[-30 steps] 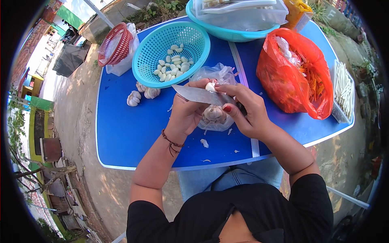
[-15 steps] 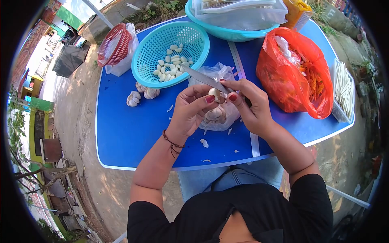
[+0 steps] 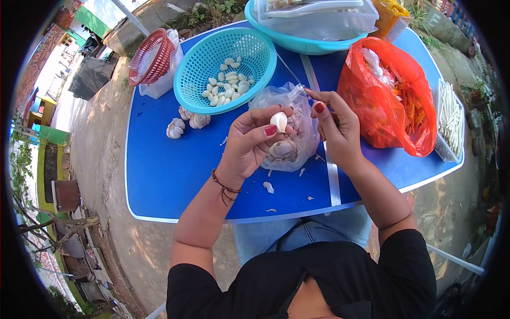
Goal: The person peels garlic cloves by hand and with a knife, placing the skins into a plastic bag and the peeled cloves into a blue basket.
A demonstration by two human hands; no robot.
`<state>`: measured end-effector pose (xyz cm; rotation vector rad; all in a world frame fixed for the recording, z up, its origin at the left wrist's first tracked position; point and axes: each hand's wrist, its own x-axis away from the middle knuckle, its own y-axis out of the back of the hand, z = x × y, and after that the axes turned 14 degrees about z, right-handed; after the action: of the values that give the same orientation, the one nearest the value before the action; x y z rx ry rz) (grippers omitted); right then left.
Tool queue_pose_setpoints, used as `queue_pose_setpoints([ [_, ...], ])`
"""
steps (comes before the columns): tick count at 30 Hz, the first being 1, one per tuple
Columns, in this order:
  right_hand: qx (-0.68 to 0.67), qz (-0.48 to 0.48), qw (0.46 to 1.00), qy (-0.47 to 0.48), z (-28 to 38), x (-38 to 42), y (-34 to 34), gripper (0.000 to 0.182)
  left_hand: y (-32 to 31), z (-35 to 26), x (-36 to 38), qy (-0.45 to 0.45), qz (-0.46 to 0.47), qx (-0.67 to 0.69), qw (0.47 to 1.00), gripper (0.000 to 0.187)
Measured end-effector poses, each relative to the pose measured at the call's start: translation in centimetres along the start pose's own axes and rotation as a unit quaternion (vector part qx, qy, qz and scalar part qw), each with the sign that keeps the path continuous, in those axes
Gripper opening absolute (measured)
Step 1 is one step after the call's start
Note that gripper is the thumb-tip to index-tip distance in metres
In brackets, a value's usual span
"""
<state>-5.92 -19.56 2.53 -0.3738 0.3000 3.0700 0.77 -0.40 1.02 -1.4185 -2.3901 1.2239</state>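
My left hand [image 3: 254, 139] pinches a white garlic clove [image 3: 278, 122] between thumb and fingers. To its right, my right hand [image 3: 337, 121] is closed on a knife [image 3: 289, 69], whose thin blade points up and left toward the turquoise basket [image 3: 184, 80]. Several peeled cloves [image 3: 230, 86] lie in that basket. Beneath my hands is a clear plastic bag [image 3: 304, 154] with garlic and skins in it. Garlic bulbs [image 3: 175, 128] rest on the blue table [image 3: 159, 181], left of my left hand.
An open red plastic bag [image 3: 366, 117] with orange-red contents stands at the right, beside a tub of white sticks [image 3: 450, 119]. Behind are a second turquoise basket [image 3: 313, 47] under a clear container [image 3: 319, 24] and a yellow packet [image 3: 390, 18]. A red basket [image 3: 162, 58] stands back left.
My right hand has moved right, away from the clove, and the knife has swung to point more upward. The clove in my left hand is now more exposed.
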Motion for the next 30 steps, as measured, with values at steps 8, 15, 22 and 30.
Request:
queue_pose_setpoints([
  [8,0.074,0.059,0.996,-0.003,-0.1,0.3,-0.4,0.026,-0.2,0.1,-0.2,-0.030,-0.084,-0.015,0.996,0.037],
  [15,0.131,0.089,0.980,0.123,0.0,0.8,-1.1,0.029,0.2,0.3,-0.4,-0.034,-0.056,-0.013,0.998,0.037],
  [22,0.180,0.119,0.962,0.169,-0.4,0.5,-0.6,0.039,-0.5,0.3,-0.3,-0.012,-0.059,-0.016,0.998,0.042],
  [30,0.196,0.112,0.960,0.168,0.2,0.5,-0.6,0.040,-0.6,0.6,-0.2,-0.018,-0.054,-0.009,0.998,0.040],
])
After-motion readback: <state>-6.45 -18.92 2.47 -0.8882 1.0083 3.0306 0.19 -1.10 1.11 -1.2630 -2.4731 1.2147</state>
